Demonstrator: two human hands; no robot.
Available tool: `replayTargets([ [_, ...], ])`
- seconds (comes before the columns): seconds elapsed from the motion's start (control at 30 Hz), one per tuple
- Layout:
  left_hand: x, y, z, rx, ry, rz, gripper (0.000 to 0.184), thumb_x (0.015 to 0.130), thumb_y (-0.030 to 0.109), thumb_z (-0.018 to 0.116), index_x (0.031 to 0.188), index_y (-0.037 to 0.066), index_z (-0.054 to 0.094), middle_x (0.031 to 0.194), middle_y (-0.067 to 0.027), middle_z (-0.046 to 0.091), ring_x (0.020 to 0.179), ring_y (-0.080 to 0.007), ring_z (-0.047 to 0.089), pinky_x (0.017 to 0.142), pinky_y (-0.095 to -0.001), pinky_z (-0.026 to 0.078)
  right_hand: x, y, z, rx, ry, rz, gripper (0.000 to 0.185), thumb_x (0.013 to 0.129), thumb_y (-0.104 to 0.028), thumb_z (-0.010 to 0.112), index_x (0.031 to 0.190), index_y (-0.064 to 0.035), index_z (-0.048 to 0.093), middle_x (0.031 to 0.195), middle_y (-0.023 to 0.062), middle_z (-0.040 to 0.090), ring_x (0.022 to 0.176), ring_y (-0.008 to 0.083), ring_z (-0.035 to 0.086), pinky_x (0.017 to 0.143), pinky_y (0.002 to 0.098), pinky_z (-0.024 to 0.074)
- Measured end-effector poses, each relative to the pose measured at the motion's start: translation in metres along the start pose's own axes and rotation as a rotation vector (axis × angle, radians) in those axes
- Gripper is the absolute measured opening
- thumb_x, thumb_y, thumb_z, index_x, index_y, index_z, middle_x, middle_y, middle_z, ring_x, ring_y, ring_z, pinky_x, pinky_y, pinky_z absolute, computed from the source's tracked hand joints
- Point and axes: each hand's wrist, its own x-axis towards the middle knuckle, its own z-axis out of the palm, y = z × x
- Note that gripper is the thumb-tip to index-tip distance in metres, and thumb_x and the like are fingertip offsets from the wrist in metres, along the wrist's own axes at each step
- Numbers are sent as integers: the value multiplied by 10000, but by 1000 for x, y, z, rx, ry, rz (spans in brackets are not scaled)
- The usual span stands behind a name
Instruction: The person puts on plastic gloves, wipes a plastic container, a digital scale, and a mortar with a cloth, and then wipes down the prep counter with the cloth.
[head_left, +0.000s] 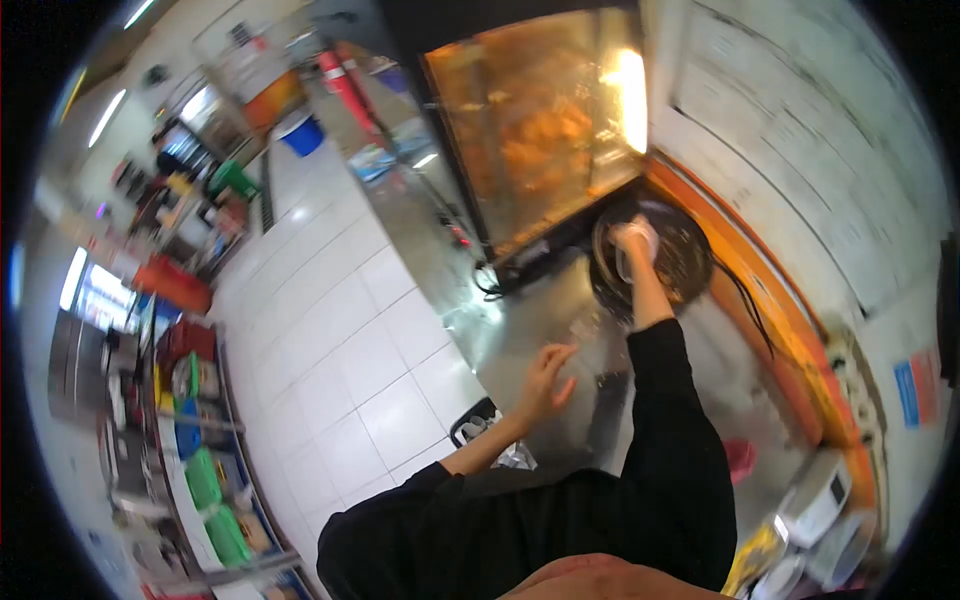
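Reaching over the dark pan (690, 255), had the right hand (634, 238) at a pale item (652, 243) (grip impossible to tell); held the left hand (543, 388), fingers loosely parted, over the desk (720, 400).

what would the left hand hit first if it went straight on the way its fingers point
Probably the near rim of the dark round pan; depth is unclear, so the left hand might meet the metal counter first.

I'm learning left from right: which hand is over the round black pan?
The right hand, over the black pan; the left hand is open, away from it, nearer the white floor tiles.
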Motion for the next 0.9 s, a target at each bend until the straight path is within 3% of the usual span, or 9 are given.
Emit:
replayTargets([
  [0.13,-10,-11,-14,-9,-12,-116,562,715,15,665,1242,57,475,1098,-136,486,928,-254,529,817,-349,446,22,7,25,-14,209,-100,583,632,-210,769,1168,-180,542,1113,158,604,1022,277,600,879,361,496],
  [0.27,3,-12,-16,22,-38,-102,618,720,80,676,1282,56,422,1134,-142,480,972,-274,523,854,-373,430,-32,14,-10,726,320,-243,524,529,-83,690,1041,-115,581,968,68,616,839,213,605,777,325,492],
  [0.3,13,-5,-15,43,-54,-87,641,720,120,682,1293,52,402,1162,-151,473,1021,-290,506,880,-385,416,9,41,14,973,465,-484,454,577,-32,676,1013,-117,585,892,48,587,740,210,569,724,319,502],
  [0.33,26,1,-13,62,-73,-71,667,721,161,688,1303,48,383,1190,-161,467,1070,-307,489,907,-396,403,-39,35,-14,1549,101,-232,330,645,-8,646,952,-108,575,862,55,578,737,199,556,701,303,497],
  [0.4,51,3,2,109,-22,21,762,688,260,719,1325,55,355,1255,-179,440,1156,-326,434,942,-401,381,-82,59,-38,1984,-283,-302,209,701,-24,624,892,-71,553,857,62,556,786,193,537,726,298,491],
  [0.43,62,2,11,129,-71,18,791,673,299,731,1320,38,358,1229,-186,469,1143,-330,453,939,-404,388,-95,70,-40,1970,-261,-287,209,701,-24,624,892,-71,553,857,62,556,786,193,537,726,298,491],
  [0.53,85,9,15,-10,-360,-103,765,658,391,748,1223,-33,456,1077,-194,578,1017,-312,557,864,-413,443,-143,102,-40,2334,-745,-417,172,711,-80,617,860,-33,546,886,78,517,832,195,526,760,306,491],
  [0.73,76,4,22,-753,-814,-531,340,834,398,624,883,62,619,709,-21,634,651,-92,602,629,-234,499,-202,142,-21,2602,-375,-317,160,767,-109,610,835,17,538,879,114,524,861,231,528,818,350,515],
  [0.9,83,19,7,-731,-1015,-727,372,860,374,604,1025,41,591,835,-54,648,673,-119,628,604,-255,515,-223,149,-7,2500,-162,-363,168,795,-143,585,857,6,534,892,115,528,882,232,519,853,361,483],
])
